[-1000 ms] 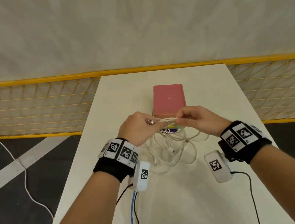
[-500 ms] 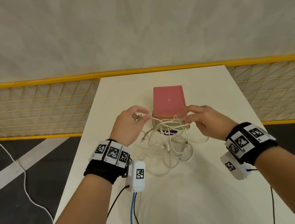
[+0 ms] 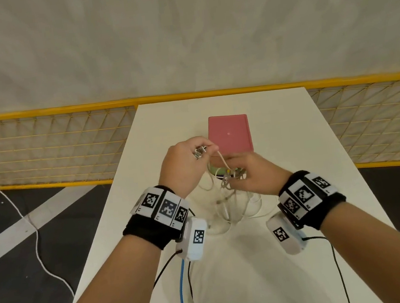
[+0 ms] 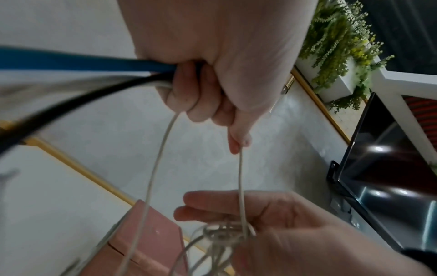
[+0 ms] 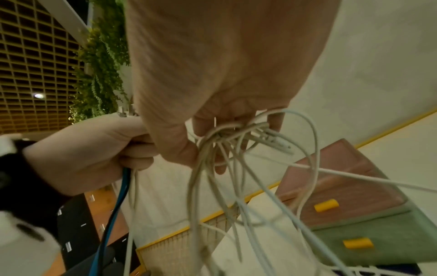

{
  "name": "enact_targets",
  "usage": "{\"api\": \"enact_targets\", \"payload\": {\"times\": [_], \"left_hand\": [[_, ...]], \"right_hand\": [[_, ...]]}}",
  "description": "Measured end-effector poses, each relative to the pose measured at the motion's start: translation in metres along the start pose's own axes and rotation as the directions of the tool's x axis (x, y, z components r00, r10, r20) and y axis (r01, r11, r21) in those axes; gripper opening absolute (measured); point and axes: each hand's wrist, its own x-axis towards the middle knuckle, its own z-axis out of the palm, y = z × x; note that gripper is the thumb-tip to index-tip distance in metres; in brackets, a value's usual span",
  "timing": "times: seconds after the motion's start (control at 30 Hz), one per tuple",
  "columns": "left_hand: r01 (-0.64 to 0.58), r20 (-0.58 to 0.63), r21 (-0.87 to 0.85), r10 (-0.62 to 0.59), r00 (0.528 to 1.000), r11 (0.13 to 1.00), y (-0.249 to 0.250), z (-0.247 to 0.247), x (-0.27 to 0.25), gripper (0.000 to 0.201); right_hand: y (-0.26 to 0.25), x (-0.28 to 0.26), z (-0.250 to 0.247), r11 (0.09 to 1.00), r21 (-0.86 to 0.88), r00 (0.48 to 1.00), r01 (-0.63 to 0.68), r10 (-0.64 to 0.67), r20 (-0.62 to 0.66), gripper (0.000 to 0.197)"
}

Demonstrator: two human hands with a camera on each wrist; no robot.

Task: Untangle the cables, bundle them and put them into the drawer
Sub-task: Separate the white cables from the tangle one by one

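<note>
Nearest, loose loops of the white cables (image 3: pixel 229 213) trail on the worktop (image 3: pixel 234 273), so untangling looks barely begun; bundling and stowing remain. Above them, the right hand (image 3: pixel 252 175) has its fingers (image 5: pixel 205 130) curled round the knotted cluster. The left hand (image 3: pixel 182 163), raised slightly higher, pinches one strand (image 4: pixel 240 186) between curled fingers (image 4: pixel 236 142) and draws it taut from the knot. Beyond stands the small pink drawer unit (image 3: pixel 229 134), its drawers seemingly closed.
</note>
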Motion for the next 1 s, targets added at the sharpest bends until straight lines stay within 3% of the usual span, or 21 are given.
{"api": "enact_targets", "payload": {"times": [0.13, 0.33, 0.43, 0.53, 0.6, 0.8, 0.9, 1.0], "left_hand": [[0.072, -0.163, 0.012, -0.069, 0.984, 0.997, -0.008, -0.012, -0.001, 0.011], [0.128, -0.237, 0.04, -0.115, 0.965, 0.991, -0.009, -0.017, -0.007, 0.015], [0.121, -0.156, 0.056, -0.111, 0.982, 0.991, -0.006, -0.017, -0.008, 0.007], [0.014, 0.093, 0.138, -0.027, 0.995, 0.99, 0.007, -0.012, -0.016, 0.037], [-0.013, 0.202, 0.195, -0.027, 0.979, 0.981, 0.016, -0.004, -0.021, 0.042], [0.069, 0.181, 0.181, -0.102, 0.978, 0.981, 0.018, 0.017, -0.028, 0.035], [0.051, 0.117, 0.148, -0.068, 0.991, 0.988, 0.018, 0.017, -0.029, 0.026], [0.038, 0.072, 0.075, -0.044, 0.996, 0.996, 0.022, 0.022, -0.031, 0.023]], "right_hand": [[0.0, -0.019, -0.003, 0.993, 0.113, 1.0, -0.022, 0.023, -0.001, 0.052], [0.017, -0.029, -0.012, 0.993, 0.114, 0.972, -0.007, 0.034, -0.232, 0.053], [0.014, -0.027, -0.012, 0.983, 0.178, 0.943, -0.051, 0.106, -0.316, 0.048], [0.013, -0.027, -0.01, 0.97, 0.236, 0.936, -0.063, 0.14, -0.324, 0.047], [0.008, -0.026, -0.007, 0.95, 0.312, 0.944, -0.024, 0.124, -0.307, 0.048], [-0.005, -0.035, -0.006, 0.904, 0.427, 0.944, 0.014, 0.129, -0.304, 0.041], [0.0, -0.037, -0.003, 0.888, 0.46, 0.923, 0.008, 0.17, -0.346, 0.031], [0.0, -0.036, 0.003, 0.912, 0.411, 0.922, 0.01, 0.15, -0.356, 0.033]]}}
